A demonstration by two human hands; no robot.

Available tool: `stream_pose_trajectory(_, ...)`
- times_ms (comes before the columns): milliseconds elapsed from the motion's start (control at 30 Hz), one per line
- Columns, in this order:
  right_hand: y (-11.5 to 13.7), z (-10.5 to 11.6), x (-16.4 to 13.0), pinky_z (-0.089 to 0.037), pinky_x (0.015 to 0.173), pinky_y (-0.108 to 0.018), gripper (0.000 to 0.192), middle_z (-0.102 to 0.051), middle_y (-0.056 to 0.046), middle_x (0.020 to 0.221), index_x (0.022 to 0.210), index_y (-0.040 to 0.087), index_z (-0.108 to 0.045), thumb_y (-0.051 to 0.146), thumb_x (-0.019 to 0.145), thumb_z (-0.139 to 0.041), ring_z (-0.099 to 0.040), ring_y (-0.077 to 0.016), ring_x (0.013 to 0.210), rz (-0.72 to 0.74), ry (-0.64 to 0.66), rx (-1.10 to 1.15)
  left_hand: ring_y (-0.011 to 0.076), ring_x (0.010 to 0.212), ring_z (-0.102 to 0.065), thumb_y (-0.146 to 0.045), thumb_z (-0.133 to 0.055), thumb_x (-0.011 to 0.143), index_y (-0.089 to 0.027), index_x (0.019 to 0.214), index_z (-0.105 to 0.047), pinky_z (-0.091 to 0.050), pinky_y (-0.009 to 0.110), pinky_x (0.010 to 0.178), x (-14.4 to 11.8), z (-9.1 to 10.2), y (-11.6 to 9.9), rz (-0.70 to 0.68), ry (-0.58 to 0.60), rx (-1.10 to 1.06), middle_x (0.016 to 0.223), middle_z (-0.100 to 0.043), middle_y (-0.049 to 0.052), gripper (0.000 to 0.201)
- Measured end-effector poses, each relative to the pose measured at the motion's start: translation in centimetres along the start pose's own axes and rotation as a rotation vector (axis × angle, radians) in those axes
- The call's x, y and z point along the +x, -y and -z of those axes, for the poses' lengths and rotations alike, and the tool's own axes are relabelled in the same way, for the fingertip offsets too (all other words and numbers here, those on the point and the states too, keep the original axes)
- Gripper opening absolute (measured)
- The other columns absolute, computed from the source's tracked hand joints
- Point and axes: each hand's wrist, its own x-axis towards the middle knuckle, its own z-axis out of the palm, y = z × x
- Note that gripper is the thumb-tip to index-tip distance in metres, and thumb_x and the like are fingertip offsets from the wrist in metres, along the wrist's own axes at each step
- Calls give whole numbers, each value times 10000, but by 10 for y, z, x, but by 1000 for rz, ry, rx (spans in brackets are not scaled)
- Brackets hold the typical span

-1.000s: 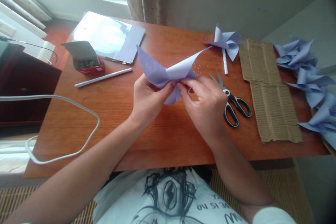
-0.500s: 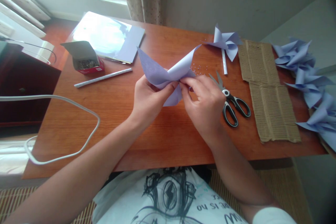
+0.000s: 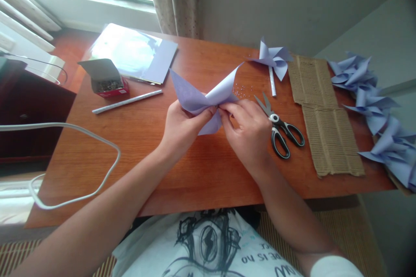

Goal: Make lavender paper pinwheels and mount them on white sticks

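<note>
Lilac paper (image 3: 203,95), partly folded into a pinwheel shape, is held above the middle of the wooden bench (image 3: 195,169). Its left hand (image 3: 183,127) grips the paper from below and behind, thumb pressed at the paper's centre, fingers closed on it. Its right hand (image 3: 250,132) meets it at the same centre, thumb and forefinger pinched together on the folded tips; whether something small sits between them cannot be told. Two pointed flaps rise from the centre, one toward the far left, one toward the far right.

Taking the paper as landmark: just right of it, by the right hand, lie black-handled scissors (image 3: 281,132), blades open a little. Tiny beads or pins (image 3: 242,91) are scattered just beyond the paper. Farther right and back rests a finished pinwheel (image 3: 273,58) on a white stick. Right of the scissors lie two strips of corrugated cardboard (image 3: 325,121), and past them, off the bench edge, a heap of more pinwheels (image 3: 373,104). Left of the paper lies a white stick (image 3: 126,101), behind it an open red box (image 3: 107,80) of small metal bits, and behind that a stack of sheets (image 3: 136,52). Far left, a white cable (image 3: 97,181) loops over the bench edge.
</note>
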Motion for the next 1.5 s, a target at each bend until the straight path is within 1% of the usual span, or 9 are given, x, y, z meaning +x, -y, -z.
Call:
stream_pose_trajectory(167,-2,-2,-1,-491,790,-329,143,-756,-59,898,939,219,-751,250,980,-618,-665,-213,848,6,-1,-5,220,852,-716,-245,-881,666,-174,923,-780,-580,302,778,0,1,-1,7,47,-13,911,-783,43,285)
stream_pose_trajectory(400,0,3,0,-526,770,-318,125,-751,-56,883,939,229,-744,212,961,-622,-684,-194,827,2,-35,138,213,787,-713,-288,-899,636,-142,863,-740,-566,283,707,2,2,1,32,-25,10,864,-772,55,314)
stream_pose_trajectory(600,-22,13,8,-534,682,-288,148,-738,-49,971,1001,245,-723,318,978,-596,-689,-179,869,-314,-224,429,215,834,-725,-285,-915,627,-148,940,-724,-576,281,733,5,7,-2,96,-23,-75,937,-779,67,391)
stream_pose_trajectory(667,-32,11,9,-557,727,-293,218,-746,-58,1024,1070,239,-712,400,974,-601,-708,-187,929,-411,-152,628,212,831,-722,-280,-919,623,-150,935,-717,-576,277,724,4,8,-3,117,-8,-99,932,-775,64,394)
stream_pose_trajectory(833,-34,3,10,-595,819,-345,315,-772,-55,1037,1067,228,-709,472,869,-728,-729,-215,965,-524,242,1049,195,831,-711,-277,-922,614,-163,966,-709,-569,269,737,2,7,-5,110,41,-123,933,-764,51,427)
stream_pose_trajectory(1033,-25,3,10,-563,826,-323,202,-760,-20,958,995,221,-734,351,841,-754,-694,-193,924,-551,350,1191,198,834,-696,-295,-930,586,-167,949,-685,-552,264,720,3,6,-4,76,72,-70,935,-750,49,457)
stream_pose_trajectory(1200,-21,2,11,-530,754,-316,171,-722,-9,856,930,195,-729,307,804,-754,-655,-196,820,-600,430,1100,194,865,-682,-305,-910,628,-161,1008,-679,-540,251,726,1,4,-6,104,112,-44,955,-729,50,468)
stream_pose_trajectory(1333,-17,-3,7,-425,620,-265,118,-610,28,697,813,183,-701,292,801,-746,-533,-145,661,-601,333,868,199,899,-677,-315,-889,669,-155,1056,-661,-542,261,759,0,2,-5,68,121,26,1000,-717,56,477)
stream_pose_trajectory(1500,-16,-6,5,-347,550,-250,208,-490,54,619,693,190,-605,310,808,-730,-430,-116,594,-565,205,739,194,900,-685,-330,-820,768,-192,1110,-592,-555,284,772,2,3,-3,-66,94,96,1002,-708,51,434)
